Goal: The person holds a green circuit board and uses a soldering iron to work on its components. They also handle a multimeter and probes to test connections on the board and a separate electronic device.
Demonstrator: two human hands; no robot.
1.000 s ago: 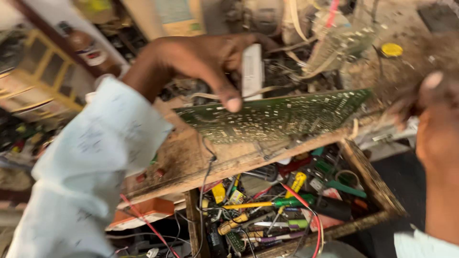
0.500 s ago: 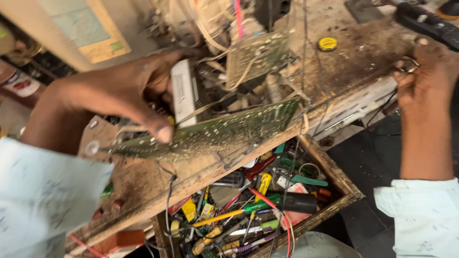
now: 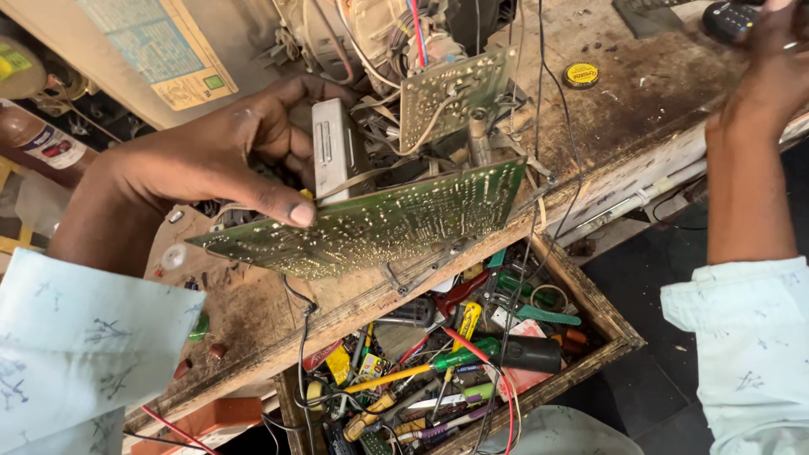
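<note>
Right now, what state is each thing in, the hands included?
Left hand: gripping the green circuit board, thumb on top.
Green circuit board: tilted, solder side up, lifted off the wooden bench.
Right hand: reaching to a dark device at the bench's far edge.
Tool drawer: pulled open, full of screwdrivers.
Yellow round tin: closed.

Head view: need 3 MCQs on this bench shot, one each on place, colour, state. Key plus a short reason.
1. Where is the open drawer of tools?
A. below the bench edge
B. on top of the bench
C. behind the chassis

2. What colour is the round tin on the bench?
A. blue
B. yellow
C. white

3. How does the left hand hold the circuit board?
A. flat on the bench
B. lifted, solder side up
C. inside the drawer

Key: 1 A, the drawer hangs open under the bench. 2 B, the tin is yellow. 3 B, the left hand grips the circuit board, thumb on its solder side.
</note>
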